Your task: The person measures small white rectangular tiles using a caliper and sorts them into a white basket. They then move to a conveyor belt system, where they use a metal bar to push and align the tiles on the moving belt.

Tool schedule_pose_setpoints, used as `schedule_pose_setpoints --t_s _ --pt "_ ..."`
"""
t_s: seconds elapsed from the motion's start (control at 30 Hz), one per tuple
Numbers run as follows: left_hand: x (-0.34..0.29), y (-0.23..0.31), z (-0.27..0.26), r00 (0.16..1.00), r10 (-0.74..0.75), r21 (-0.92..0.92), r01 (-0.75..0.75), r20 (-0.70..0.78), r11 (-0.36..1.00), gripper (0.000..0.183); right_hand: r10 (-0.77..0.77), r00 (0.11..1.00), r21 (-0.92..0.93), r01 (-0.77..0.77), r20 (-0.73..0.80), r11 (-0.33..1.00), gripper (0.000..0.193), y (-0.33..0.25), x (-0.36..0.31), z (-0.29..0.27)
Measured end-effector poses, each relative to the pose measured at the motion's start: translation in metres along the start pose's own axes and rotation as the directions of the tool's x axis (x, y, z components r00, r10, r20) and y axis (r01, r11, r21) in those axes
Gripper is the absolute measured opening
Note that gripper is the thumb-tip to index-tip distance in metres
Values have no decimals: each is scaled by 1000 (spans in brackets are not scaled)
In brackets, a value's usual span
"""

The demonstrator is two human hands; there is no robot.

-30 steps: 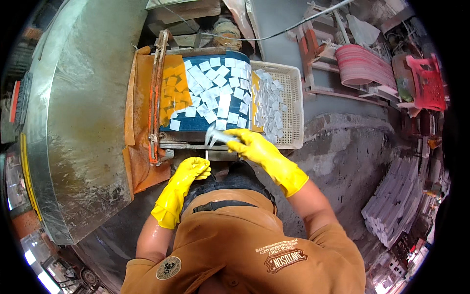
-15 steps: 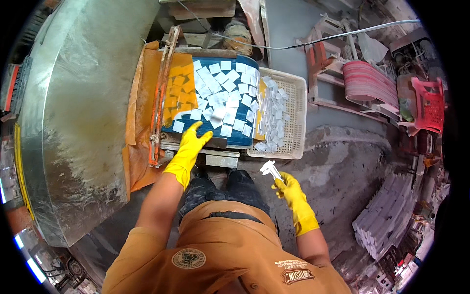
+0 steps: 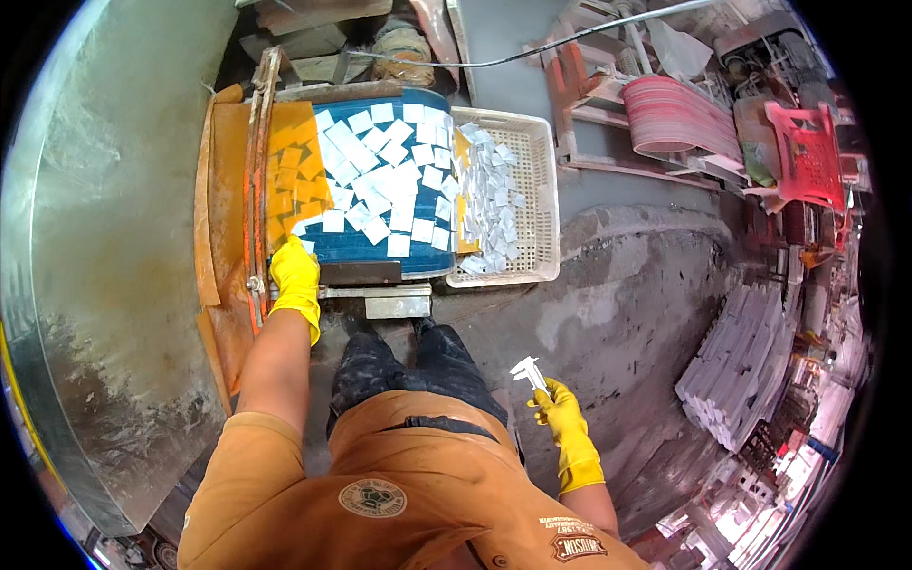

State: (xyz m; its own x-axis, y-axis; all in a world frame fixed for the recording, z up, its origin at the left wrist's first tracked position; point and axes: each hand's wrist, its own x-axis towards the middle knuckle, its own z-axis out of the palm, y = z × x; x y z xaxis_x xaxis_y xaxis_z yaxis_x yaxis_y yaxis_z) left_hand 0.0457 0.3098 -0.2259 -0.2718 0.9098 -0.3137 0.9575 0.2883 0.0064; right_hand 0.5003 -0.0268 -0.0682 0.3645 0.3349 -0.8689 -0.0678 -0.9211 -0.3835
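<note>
My right hand [image 3: 562, 410] pinched the stiff, light white plastic caliper [image 3: 528, 371] by its beam, left hand [image 3: 294, 274] lay flat nr thin, slippery-looking white square tiles [image 3: 385, 180] on blue belt [image 3: 380, 249].

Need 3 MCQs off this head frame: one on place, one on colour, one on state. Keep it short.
1. Where is the left hand?
A. At the near left corner of the blue belt, by the orange rail
B. Inside the white basket
C. On the red crate

2. What colour are the gloves on both hands?
A. Blue
B. Yellow
C. Black

3. What is the state of the right hand?
A. Open and bare of any tool
B. Pressed flat on the belt
C. Closed on a white caliper, held low beside the person's hip

Answers:
1 A: the glove rests at the belt's near left edge, apart from the white basket.
2 B: both gloves show bright yellow.
3 C: the fingers wrap the caliper's lower end, away from the belt.
</note>
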Motion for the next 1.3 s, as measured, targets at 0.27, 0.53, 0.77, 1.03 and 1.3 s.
schedule_pose_setpoints --t_s 0.27,0.53,0.77,1.03,1.3 --pt "-16 5 -25 998 50 -341 -59 -34 938 68 -97 994 -42 99 47 994 43 0 9 22" --pt "-94 22 -24 870 374 -944 259 320 205 56 -577 815 -364 555 56 748 44 -95 5 69" --pt "-175 34 -104 702 647 -954 198 298 224 65 -818 461 -376 866 344 330 43 -191 -19 102" --pt "-202 20 -130 738 606 -948 304 296 93 59 -713 280 -419 908 642 -21 43 -228 -26 125" --pt "-211 11 -135 745 601 -953 285 290 105 63 -705 167 -424 882 689 -205 41 -230 -26 142"
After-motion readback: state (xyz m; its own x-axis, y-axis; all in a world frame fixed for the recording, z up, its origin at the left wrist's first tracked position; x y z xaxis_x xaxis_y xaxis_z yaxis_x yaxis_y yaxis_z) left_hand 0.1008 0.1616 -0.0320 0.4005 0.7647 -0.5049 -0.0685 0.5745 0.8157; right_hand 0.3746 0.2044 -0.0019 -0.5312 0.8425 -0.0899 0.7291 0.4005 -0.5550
